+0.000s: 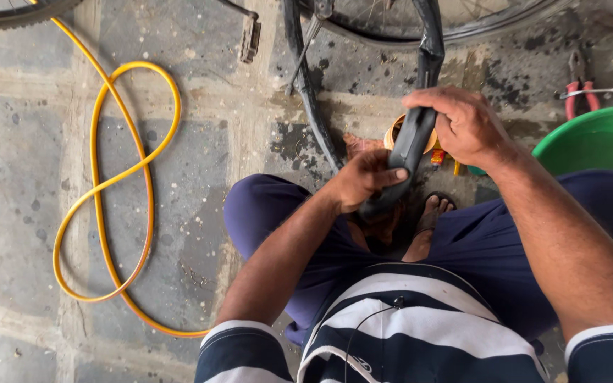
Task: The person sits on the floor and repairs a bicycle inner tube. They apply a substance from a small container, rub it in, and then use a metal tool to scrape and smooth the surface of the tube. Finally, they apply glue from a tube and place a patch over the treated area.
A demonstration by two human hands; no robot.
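Head view: we grip a black inner tube (414, 138) with both hands above our knees. Our left hand (363, 177) pinches its near end, fingers closed; our right hand (466, 124) wraps its far part. Risk: the smooth rubber could slip, or kink where it bends toward the wheel (462, 18). It looks flat, matte and deflated. A green basin (597, 142) sits right.

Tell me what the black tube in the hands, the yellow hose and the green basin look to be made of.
Black tube, held by left hand and right hand: likely rubber, matte, bending limply. Yellow hose: probably flexible plastic or rubber, smooth and slightly glossy, lying in loose loops. Green basin: apparently moulded plastic, with an even colour and soft sheen.
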